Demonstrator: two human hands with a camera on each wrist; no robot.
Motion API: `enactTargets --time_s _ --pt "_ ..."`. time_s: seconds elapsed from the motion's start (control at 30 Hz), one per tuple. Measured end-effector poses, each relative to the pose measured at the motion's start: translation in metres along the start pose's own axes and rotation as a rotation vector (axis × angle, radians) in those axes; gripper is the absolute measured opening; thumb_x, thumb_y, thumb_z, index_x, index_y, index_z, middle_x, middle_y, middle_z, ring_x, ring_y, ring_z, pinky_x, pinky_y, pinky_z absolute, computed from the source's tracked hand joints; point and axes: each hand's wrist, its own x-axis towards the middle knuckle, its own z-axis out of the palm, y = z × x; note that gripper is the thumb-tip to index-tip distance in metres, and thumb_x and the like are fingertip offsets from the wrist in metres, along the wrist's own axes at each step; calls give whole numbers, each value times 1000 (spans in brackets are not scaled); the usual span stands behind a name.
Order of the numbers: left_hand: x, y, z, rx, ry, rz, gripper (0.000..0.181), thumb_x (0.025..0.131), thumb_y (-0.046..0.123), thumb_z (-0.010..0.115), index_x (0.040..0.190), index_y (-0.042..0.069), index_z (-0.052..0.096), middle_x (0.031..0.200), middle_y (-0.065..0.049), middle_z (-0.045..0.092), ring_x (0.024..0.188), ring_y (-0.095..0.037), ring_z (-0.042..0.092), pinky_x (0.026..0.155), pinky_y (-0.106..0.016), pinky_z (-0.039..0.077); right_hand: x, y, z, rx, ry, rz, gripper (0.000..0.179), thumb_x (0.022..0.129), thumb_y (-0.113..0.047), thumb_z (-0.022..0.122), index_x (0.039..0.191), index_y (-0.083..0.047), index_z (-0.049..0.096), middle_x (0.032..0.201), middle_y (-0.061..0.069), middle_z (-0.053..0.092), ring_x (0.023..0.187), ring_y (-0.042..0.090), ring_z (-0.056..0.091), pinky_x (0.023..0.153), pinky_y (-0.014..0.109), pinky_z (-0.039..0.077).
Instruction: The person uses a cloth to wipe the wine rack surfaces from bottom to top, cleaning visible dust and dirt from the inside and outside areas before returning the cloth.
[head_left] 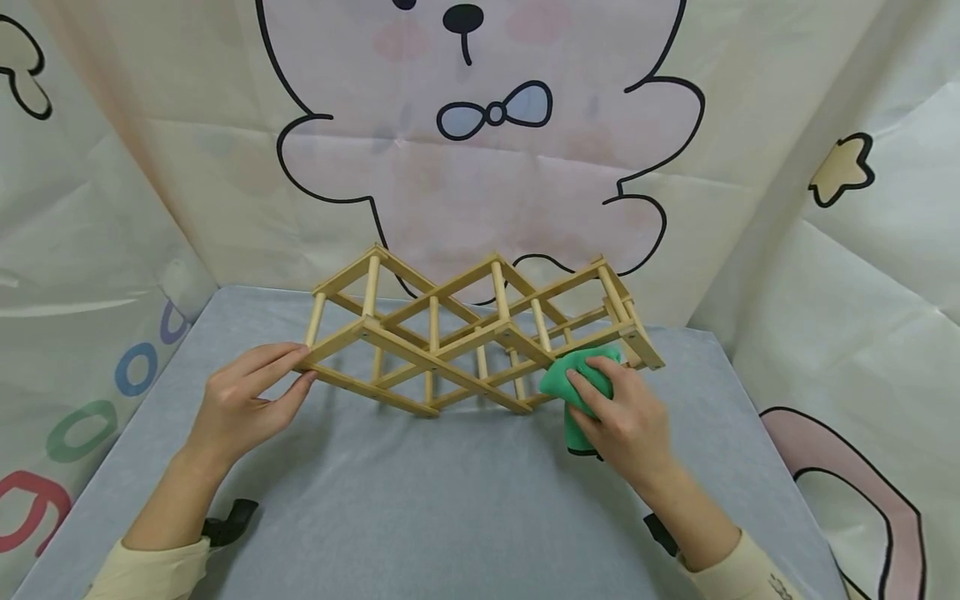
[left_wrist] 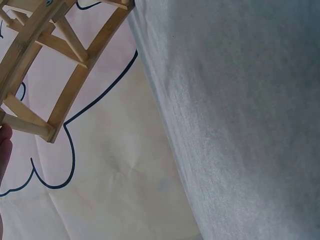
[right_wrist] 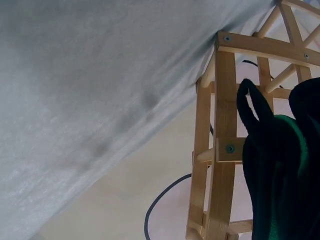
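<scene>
A folding wooden lattice rack (head_left: 433,362) of crossed slats and round dowels stands stretched out sideways across the table. At its left end, my left hand (head_left: 243,402) pinches a corner between thumb and fingers. My right hand (head_left: 632,427) grips a bunched green cloth (head_left: 561,380) against the front slats near the rack's right end. The cloth covers part of those slats, and its dark-edged tail hangs below the fingers. In the left wrist view, only some fingers (left_wrist: 4,150) show at the edge, beside the rack's end. Dark folds of cloth (right_wrist: 272,165) overlap the rack in the right wrist view.
A pale blue-grey cloth covers the table (head_left: 450,517). Close behind the rack hangs a printed backdrop (head_left: 487,192) with a cartoon animal, and similar sheets enclose both sides. Black straps (head_left: 231,523) show by the wrists.
</scene>
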Motion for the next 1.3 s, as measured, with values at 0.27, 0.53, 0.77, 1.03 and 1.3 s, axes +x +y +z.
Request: enactTargets --time_s 0.27,0.53,0.77,1.03,1.3 --pt "-1 1 1 -6 11 11 46 104 35 65 99 -9 79 92 -19 76 72 -35 71 98 -7 47 5 -7 2 14 38 -26 31 107 -27 61 111 -4 81 112 27 69 81 46 68 63 59 63" --pt "0 0 -1 0 -8 5 47 105 35 65 100 -9 79 93 -20 76 73 -35 72 99 -6 47 28 -19 8 -3 72 -69 27 105 -25 63 109 -6 82 111 24 70 81 42 71 63 54 65" --pt "0 0 -1 0 -6 9 46 105 35 65 101 -9 80 93 -19 76 73 -35 72 99 -6 46 57 -36 16 34 95 -105 24 104 -23 65 112 -6 81 114 23 68 81 43 70 63 52 65" --pt "1 -1 0 2 -2 17 46 105 35 65 100 -9 80 93 -19 76 73 -35 72 99 -7 47 79 -48 21 71 137 -117 24 104 -24 66 112 -6 80 114 23 68 82 42 71 71 54 65" --pt "0 0 -1 -3 -1 20 46 105 35 65 100 -9 80 93 -19 76 73 -35 72 98 -7 47 81 -58 25 45 50 -112 24 95 -21 76 114 -7 80 116 22 67 83 39 71 72 50 66"
